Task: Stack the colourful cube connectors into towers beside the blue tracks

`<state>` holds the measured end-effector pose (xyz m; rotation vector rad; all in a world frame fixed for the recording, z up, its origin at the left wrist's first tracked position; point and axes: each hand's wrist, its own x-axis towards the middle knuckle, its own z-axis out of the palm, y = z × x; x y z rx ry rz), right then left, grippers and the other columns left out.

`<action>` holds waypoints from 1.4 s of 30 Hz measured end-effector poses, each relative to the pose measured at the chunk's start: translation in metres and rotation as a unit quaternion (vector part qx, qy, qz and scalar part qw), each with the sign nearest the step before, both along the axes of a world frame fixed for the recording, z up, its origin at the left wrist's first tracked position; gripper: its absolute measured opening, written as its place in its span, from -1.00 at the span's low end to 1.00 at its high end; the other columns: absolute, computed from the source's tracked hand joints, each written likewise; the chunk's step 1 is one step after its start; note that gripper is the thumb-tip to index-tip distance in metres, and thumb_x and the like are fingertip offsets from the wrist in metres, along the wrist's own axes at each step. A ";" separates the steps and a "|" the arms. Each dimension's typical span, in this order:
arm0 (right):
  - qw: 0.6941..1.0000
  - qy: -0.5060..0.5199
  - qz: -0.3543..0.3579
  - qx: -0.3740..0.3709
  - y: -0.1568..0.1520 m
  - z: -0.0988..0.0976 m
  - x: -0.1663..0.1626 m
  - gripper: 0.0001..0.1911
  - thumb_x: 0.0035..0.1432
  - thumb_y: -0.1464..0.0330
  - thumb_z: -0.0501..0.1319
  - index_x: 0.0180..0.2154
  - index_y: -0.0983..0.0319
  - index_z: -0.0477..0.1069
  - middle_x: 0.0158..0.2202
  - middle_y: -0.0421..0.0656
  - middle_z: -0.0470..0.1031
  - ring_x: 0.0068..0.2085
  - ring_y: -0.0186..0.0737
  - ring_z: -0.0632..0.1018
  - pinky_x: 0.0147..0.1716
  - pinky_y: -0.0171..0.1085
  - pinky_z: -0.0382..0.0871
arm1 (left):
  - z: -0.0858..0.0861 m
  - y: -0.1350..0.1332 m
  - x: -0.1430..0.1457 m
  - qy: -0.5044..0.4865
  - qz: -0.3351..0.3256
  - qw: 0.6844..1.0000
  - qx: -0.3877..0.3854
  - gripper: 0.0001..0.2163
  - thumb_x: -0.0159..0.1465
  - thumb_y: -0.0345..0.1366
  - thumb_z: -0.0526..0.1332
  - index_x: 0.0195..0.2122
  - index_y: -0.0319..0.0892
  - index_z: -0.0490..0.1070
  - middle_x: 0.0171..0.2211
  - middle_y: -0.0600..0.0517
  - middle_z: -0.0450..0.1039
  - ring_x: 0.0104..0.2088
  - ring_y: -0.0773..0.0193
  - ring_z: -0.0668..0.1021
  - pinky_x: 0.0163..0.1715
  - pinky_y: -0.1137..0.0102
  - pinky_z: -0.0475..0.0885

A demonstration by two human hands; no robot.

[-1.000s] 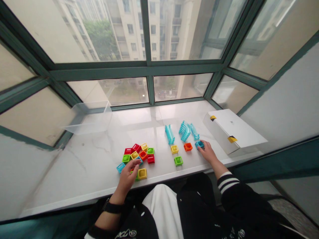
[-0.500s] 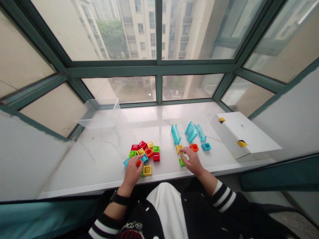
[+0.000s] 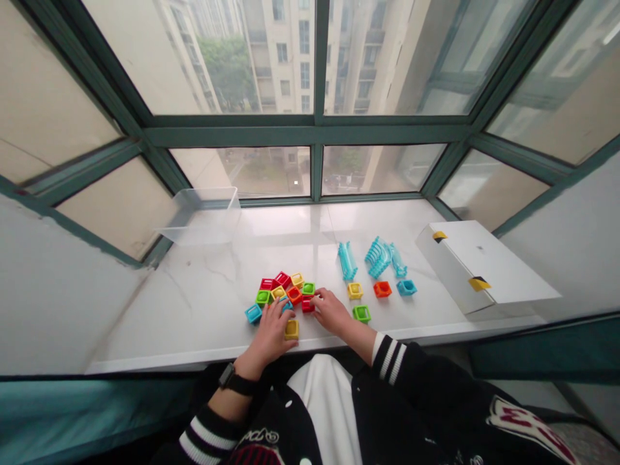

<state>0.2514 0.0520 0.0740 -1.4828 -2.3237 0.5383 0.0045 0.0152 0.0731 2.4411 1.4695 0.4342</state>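
My left hand [image 3: 271, 328] lies over the near side of a cluster of colourful plastic blocks, fingers spread. Its fingertips rest by a partly covered blue block [image 3: 287, 305], and its thumb is beside a yellow block [image 3: 291, 330]. At the cluster's right edge, my right hand [image 3: 334, 311] has its fingertips closed around a red block [image 3: 307, 304]. Right of that hand stand a separate yellow block [image 3: 355, 290], an orange block [image 3: 382, 289], a blue block [image 3: 406, 287] and a green block [image 3: 361, 314].
Clear blue track pieces [image 3: 347, 261] and a curved one [image 3: 378, 257] lie behind the separate blocks. A transparent bin [image 3: 206, 219] stands at the back left. On the right is a white box [image 3: 489, 261] with yellow-black tabs. Windows border the white sill [image 3: 194, 323].
My right hand has moved left from the separate yellow and green blocks to the red block. My left hand has shifted slightly over the cluster. The view has turned a little.
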 end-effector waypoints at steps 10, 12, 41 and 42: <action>0.999 0.010 0.030 -0.020 -0.005 -0.002 0.010 -0.83 0.30 0.50 0.22 -0.17 0.20 0.56 0.10 -0.04 0.55 0.03 -0.07 0.55 0.09 -0.18 0.40 | -0.017 0.011 0.005 -0.028 0.058 0.996 0.061 -0.58 0.15 -0.31 0.44 0.05 -0.08 0.48 0.30 -0.22 0.36 0.34 -0.24 0.39 0.31 -0.20 0.32; 0.998 0.020 0.053 -0.027 -0.006 -0.004 0.014 -0.81 0.26 0.54 0.22 -0.18 0.20 0.56 0.10 -0.05 0.57 0.04 -0.07 0.56 0.09 -0.17 0.41 | -0.017 0.012 0.008 -0.029 0.061 0.996 0.062 -0.51 0.17 -0.33 0.42 0.14 -0.08 0.44 0.30 -0.23 0.36 0.32 -0.23 0.41 0.29 -0.20 0.33; 0.894 0.417 -0.004 -0.162 -0.020 0.019 0.021 -0.45 0.13 0.11 0.48 0.08 0.14 0.42 0.09 -0.04 0.55 -0.02 -0.11 0.65 -0.10 -0.14 0.59 | 0.018 0.003 0.054 -0.439 0.093 0.883 -0.134 -0.57 0.28 -0.06 0.42 0.08 -0.11 0.39 -0.01 -0.14 0.63 -0.06 0.02 0.72 0.01 0.06 0.64; 0.901 0.403 -0.004 -0.160 -0.020 0.018 0.020 -0.38 0.07 0.14 0.52 0.11 0.14 0.41 0.09 -0.04 0.56 -0.03 -0.09 0.65 -0.10 -0.13 0.59 | 0.018 0.003 0.054 -0.449 0.103 0.876 -0.147 -0.56 0.27 -0.06 0.43 0.06 -0.12 0.38 -0.05 -0.12 0.64 -0.10 0.02 0.73 -0.04 0.07 0.66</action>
